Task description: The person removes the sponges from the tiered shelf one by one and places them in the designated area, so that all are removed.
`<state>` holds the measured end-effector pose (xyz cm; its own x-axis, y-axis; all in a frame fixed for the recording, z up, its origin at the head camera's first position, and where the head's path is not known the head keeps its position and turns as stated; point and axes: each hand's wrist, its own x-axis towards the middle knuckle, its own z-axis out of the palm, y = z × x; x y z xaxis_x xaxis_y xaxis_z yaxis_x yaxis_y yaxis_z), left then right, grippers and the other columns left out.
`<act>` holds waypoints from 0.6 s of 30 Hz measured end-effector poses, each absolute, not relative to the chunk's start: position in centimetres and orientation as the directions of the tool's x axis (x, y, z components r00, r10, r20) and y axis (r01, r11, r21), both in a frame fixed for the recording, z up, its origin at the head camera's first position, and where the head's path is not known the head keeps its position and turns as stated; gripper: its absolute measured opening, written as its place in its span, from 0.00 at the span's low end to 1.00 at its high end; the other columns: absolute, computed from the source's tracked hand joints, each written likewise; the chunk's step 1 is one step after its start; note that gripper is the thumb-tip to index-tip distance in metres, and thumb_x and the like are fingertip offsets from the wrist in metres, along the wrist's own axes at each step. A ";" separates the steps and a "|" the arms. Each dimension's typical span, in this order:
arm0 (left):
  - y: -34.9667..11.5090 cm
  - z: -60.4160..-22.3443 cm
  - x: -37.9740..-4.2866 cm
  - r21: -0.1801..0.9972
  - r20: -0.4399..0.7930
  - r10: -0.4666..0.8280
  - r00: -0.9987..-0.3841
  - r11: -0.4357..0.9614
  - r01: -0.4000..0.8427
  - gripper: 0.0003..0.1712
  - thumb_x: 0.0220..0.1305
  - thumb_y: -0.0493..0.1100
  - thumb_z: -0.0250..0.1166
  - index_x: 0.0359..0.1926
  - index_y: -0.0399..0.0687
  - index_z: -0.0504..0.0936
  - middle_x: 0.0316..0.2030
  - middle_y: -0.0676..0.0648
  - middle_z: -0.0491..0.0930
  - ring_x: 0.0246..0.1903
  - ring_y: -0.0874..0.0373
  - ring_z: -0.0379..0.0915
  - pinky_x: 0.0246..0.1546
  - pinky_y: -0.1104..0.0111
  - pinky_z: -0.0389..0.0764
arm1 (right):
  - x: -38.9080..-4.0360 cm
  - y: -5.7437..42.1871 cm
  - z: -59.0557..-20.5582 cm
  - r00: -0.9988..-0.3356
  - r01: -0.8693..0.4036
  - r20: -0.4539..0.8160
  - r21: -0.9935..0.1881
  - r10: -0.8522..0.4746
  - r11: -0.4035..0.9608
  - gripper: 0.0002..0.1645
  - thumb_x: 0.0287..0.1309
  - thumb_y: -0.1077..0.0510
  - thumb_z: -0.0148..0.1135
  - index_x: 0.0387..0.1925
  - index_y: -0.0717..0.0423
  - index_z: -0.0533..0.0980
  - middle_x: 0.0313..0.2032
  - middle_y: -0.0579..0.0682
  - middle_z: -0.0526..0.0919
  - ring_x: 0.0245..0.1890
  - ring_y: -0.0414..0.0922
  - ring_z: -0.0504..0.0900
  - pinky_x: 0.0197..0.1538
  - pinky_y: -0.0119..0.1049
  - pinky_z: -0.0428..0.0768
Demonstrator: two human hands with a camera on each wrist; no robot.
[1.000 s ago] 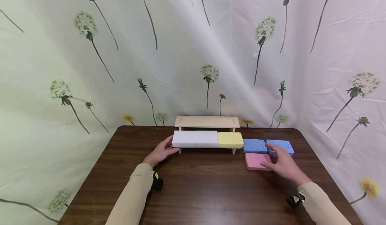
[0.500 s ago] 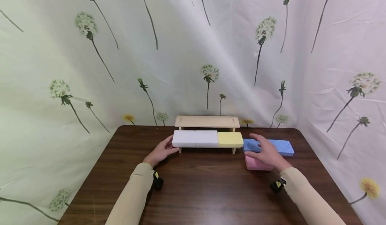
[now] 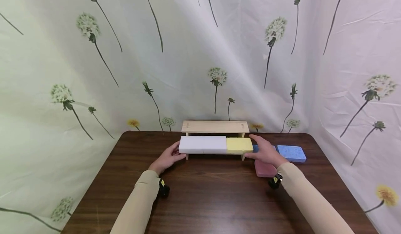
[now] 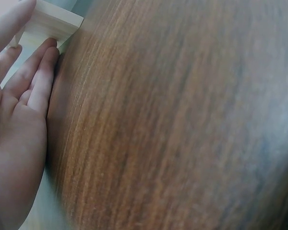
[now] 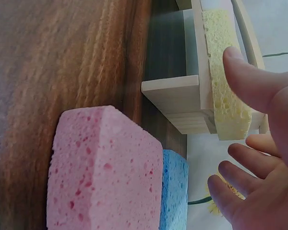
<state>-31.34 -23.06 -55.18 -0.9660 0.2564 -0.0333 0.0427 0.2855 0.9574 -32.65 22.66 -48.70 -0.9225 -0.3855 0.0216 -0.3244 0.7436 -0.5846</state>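
Note:
Two white blocks [image 3: 203, 144] and a yellow sponge [image 3: 239, 145] lie end to end on the lower step of a small wooden rack [image 3: 216, 126]. At the left end of this row is my left hand [image 3: 166, 160], thumb toward the front and fingers reaching round the end; its fingers look nearly straight in the left wrist view. My right hand [image 3: 265, 153] is at the yellow sponge's free end. In the right wrist view its thumb [image 5: 247, 76] overlaps the yellow sponge, while the other fingers spread apart past the end.
A pink sponge [image 3: 262, 169] lies on the dark wooden table [image 3: 213, 199] below my right hand. One blue sponge [image 3: 292, 153] lies to the right; another blue sponge [image 3: 255, 148] is mostly hidden behind the hand. A flower-printed curtain [image 3: 188, 70] hangs behind the table.
My right hand has moved left from over the blue and pink sponges to the yellow sponge's end. My left hand and the row have stayed in place.

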 end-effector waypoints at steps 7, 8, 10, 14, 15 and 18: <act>-23.1 -55.2 -31.1 0.957 -0.028 0.261 -0.965 0.286 0.049 0.48 0.72 0.40 0.70 0.83 0.40 0.53 0.76 0.33 0.64 0.73 0.39 0.65 0.75 0.45 0.64 | -33.1 22.5 -48.8 -0.914 -0.334 0.010 -0.587 -0.406 0.738 0.56 0.62 0.45 0.77 0.79 0.67 0.58 0.75 0.69 0.65 0.73 0.68 0.66 0.69 0.65 0.71; -23.1 -55.2 -31.1 0.957 -0.026 0.262 -0.965 0.285 0.052 0.48 0.72 0.40 0.69 0.83 0.40 0.53 0.76 0.33 0.64 0.72 0.39 0.65 0.75 0.45 0.64 | -33.1 22.5 -48.7 -0.914 -0.332 0.007 -0.586 -0.406 0.739 0.56 0.63 0.45 0.76 0.79 0.67 0.59 0.75 0.69 0.65 0.73 0.68 0.67 0.69 0.65 0.72; -23.1 -55.2 -31.2 0.957 -0.030 0.257 -0.966 0.287 0.046 0.48 0.72 0.40 0.69 0.83 0.40 0.52 0.75 0.33 0.65 0.72 0.40 0.66 0.75 0.46 0.65 | -33.1 22.5 -48.7 -0.916 -0.327 0.003 -0.587 -0.402 0.740 0.55 0.63 0.46 0.76 0.79 0.67 0.59 0.75 0.69 0.65 0.73 0.68 0.67 0.69 0.65 0.72; -23.1 -55.3 -31.2 0.953 -0.039 0.251 -0.967 0.300 0.040 0.48 0.72 0.41 0.70 0.83 0.42 0.53 0.75 0.34 0.67 0.72 0.42 0.67 0.75 0.48 0.66 | -33.2 22.5 -48.7 -0.918 -0.321 -0.001 -0.583 -0.396 0.747 0.54 0.62 0.48 0.77 0.79 0.66 0.59 0.75 0.69 0.66 0.72 0.67 0.69 0.68 0.65 0.73; -23.1 -55.3 -31.2 0.953 -0.041 0.250 -0.967 0.302 0.038 0.48 0.72 0.41 0.70 0.83 0.42 0.53 0.75 0.34 0.66 0.72 0.42 0.66 0.75 0.48 0.66 | -33.2 22.5 -48.8 -0.917 -0.327 0.004 -0.579 -0.399 0.747 0.54 0.62 0.48 0.77 0.78 0.66 0.60 0.74 0.69 0.66 0.71 0.67 0.69 0.67 0.65 0.74; -23.2 -55.2 -31.2 0.950 -0.036 0.255 -0.966 0.310 0.046 0.48 0.73 0.42 0.70 0.83 0.40 0.52 0.76 0.33 0.65 0.72 0.41 0.66 0.75 0.47 0.65 | -33.3 22.6 -49.0 -0.917 -0.337 0.018 -0.573 -0.399 0.747 0.52 0.62 0.48 0.77 0.77 0.66 0.62 0.73 0.68 0.69 0.69 0.67 0.72 0.65 0.64 0.76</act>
